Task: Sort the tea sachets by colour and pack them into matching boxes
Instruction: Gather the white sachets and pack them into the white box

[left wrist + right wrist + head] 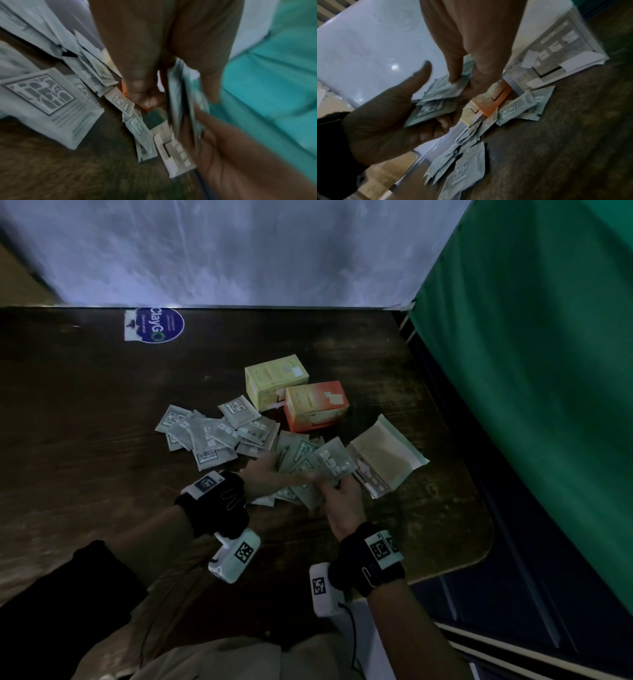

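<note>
A wooden table [102,440] is flanked by a green curtain [531,371]. The contents of the yellow box [274,378] and orange box [315,405] are hidden. A sachet stack [308,463] is pinched by the right hand [344,501] and cradled in curled fingers of the left hand [263,477].

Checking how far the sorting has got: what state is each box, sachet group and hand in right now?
yellow box: lying down, contents hidden.
orange box: lying beside it, contents hidden.
pale box: lying flat, looks opened.
loose sachets: spread in an unsorted heap.
held sachets: stacked between both hands.
left hand: holds that stack.
right hand: pinches that stack.
</note>
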Motion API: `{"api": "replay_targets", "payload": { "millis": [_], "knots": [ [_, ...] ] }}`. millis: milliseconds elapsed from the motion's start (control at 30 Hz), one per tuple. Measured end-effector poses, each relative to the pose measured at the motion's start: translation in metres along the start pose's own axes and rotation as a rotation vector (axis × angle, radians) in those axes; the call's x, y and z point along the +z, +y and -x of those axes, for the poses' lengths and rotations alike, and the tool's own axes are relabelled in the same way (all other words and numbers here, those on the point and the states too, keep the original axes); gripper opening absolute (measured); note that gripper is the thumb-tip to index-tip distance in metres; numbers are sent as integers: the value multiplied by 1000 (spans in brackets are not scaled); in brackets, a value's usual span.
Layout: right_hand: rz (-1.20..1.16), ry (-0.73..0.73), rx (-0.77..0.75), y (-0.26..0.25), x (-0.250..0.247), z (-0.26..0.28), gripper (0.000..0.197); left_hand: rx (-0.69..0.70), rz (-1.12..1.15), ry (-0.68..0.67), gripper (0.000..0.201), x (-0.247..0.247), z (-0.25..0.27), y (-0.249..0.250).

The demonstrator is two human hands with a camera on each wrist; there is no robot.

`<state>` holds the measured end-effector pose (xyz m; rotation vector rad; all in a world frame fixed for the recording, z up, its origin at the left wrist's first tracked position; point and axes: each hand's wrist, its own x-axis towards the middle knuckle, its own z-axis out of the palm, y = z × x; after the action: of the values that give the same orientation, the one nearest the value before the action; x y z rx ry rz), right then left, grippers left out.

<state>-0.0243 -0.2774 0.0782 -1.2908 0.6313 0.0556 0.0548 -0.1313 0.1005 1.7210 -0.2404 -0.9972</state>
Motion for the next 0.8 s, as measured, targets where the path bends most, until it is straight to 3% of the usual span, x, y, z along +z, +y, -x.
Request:
{"api": "replay_targets", "payload": {
  "millis": [33, 167, 233, 333, 433, 500, 567, 633, 700, 800],
  "knots": [
    [9, 3, 11, -2, 2, -1, 26, 13, -7, 4, 61, 1, -3, -6],
    [63, 41, -25, -12, 6, -5, 12, 77, 80, 48, 31, 7, -2, -2],
    [219, 103, -162, -16, 2, -7, 14, 64, 144, 87, 27, 8, 2, 6],
    [447, 260, -387, -17, -10, -12, 16, -9, 287, 89, 37, 7, 4, 9],
    [489, 386, -708, -26, -18, -11, 13, -59, 418, 80, 42, 2, 2, 8],
    [598, 275, -927, -29, -20, -10, 16, -89, 501, 65, 35, 0, 2, 8],
    [772, 75, -1050, -29, -20, -8, 20, -89, 568, 47, 26, -1, 3, 10],
    [910, -82, -1141, -26, -21, -8, 20, -87, 626, 24, 30, -2, 4, 13],
    [982, -144, -1221, -22, -20, -9, 19, -73, 689, -8, 31, -3, 5, 14],
    [1021, -121, -1278, -19, -20, -11, 19, -71, 712, -14, 28, -4, 7, 15]
  ]
}}
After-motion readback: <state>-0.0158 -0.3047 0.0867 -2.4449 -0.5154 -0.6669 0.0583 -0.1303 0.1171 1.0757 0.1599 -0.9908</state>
